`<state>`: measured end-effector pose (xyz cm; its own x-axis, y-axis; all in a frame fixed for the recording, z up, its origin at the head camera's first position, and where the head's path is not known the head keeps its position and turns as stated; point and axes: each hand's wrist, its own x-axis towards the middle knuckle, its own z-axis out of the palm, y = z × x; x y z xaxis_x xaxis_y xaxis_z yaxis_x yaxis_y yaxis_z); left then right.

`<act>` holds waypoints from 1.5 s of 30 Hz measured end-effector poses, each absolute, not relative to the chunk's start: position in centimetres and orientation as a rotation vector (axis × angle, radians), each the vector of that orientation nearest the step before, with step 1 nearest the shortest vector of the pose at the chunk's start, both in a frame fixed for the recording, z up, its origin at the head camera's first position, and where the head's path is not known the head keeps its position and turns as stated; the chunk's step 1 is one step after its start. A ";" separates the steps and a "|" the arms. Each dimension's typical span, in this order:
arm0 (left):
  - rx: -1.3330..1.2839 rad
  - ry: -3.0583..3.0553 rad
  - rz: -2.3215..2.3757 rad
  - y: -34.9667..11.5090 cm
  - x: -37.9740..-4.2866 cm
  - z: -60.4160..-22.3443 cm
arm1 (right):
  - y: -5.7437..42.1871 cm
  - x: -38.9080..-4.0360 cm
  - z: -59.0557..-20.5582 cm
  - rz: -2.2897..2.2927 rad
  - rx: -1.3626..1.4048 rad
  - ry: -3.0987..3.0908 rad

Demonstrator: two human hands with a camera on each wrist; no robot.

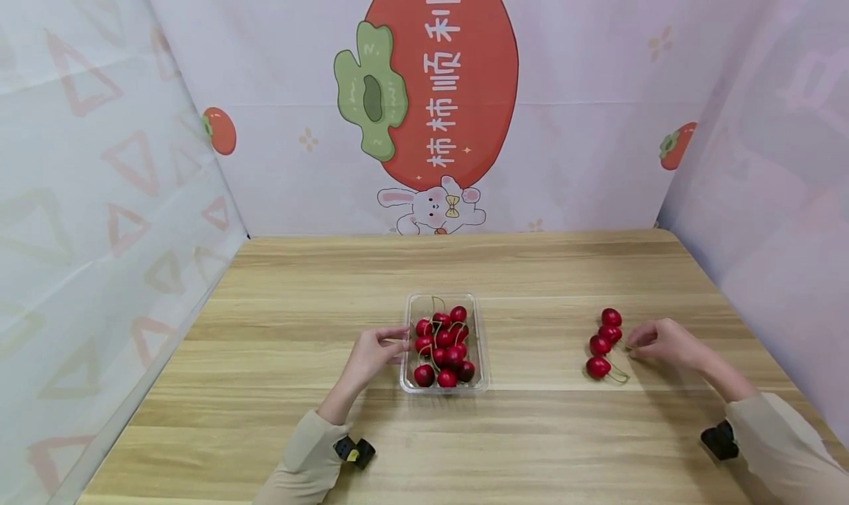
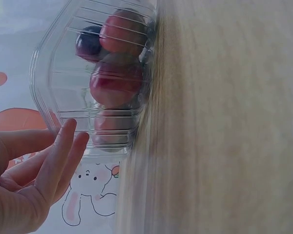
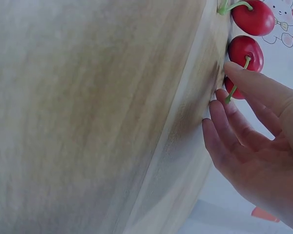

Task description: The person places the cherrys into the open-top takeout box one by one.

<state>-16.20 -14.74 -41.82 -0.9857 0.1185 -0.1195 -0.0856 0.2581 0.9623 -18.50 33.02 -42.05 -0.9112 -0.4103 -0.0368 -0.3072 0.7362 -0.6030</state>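
Observation:
A clear plastic box (image 1: 482, 346) stands mid-table, holding several dark red cherries (image 1: 453, 356) with green stems. My left hand (image 1: 371, 352) is at its left side, the fingertips touching the rim and wall with fingers fairly straight. To the right, several loose cherries (image 1: 600, 345) lie in a short, uneven line. Beside them is my right hand (image 1: 666, 343), thumb and index finger apart on either side of one cherry's stem (image 3: 234, 89). Its other fingertips reach down to the tabletop in the right wrist view.
The wood-grain table (image 1: 318, 269) carries both box and cherries. A printed cloth (image 1: 584, 158) with a big persimmon and a rabbit hangs behind it. More cloth (image 1: 99, 195) lines the sides. Each sleeve has a small black device (image 1: 720, 441) at the wrist.

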 end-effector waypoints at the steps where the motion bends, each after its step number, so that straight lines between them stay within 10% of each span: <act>1: 0.035 2.355 1.818 -14.8 -16.2 -41.8 | 33.0 -18.5 -42.1 -0.916 -0.589 2.770; 45: 0.023 2.337 1.843 -14.8 -16.4 -41.9 | 32.3 -19.1 -40.8 -0.958 -0.587 2.860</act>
<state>-16.38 -14.79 -41.95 -0.9863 0.1139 -0.1194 -0.0896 0.2380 0.9671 -19.11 32.34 -40.82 -0.9247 -0.3766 0.0552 -0.3339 0.7328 -0.5929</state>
